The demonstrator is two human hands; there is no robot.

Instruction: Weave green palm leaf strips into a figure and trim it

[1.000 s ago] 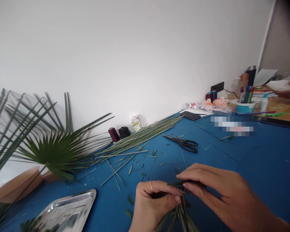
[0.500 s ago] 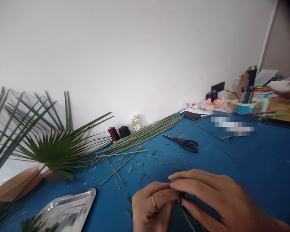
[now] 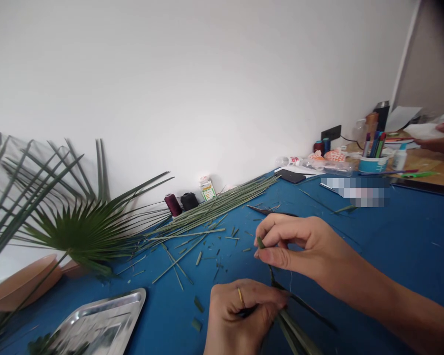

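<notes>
My left hand, with a gold ring, is pinched shut around several green palm leaf strips low in front of me. The strips fan out below its fingers toward the bottom edge. Up and to the right, my right hand pinches a short upright end of a leaf strip between thumb and fingers. That end runs down to the bunch at my left fingertips. A fine thread hangs beneath my right hand. Behind its knuckles the black scissors lie partly hidden.
Long cut strips lie along the wall beside thread spools. A palm fan, an orange bowl and a metal tray are at left. At right are a pen cup and another person's hand.
My right hand has moved up and away from my left, now pinching a strip's end. The left hand keeps its grip lower down. The scissors' handles are now covered.
</notes>
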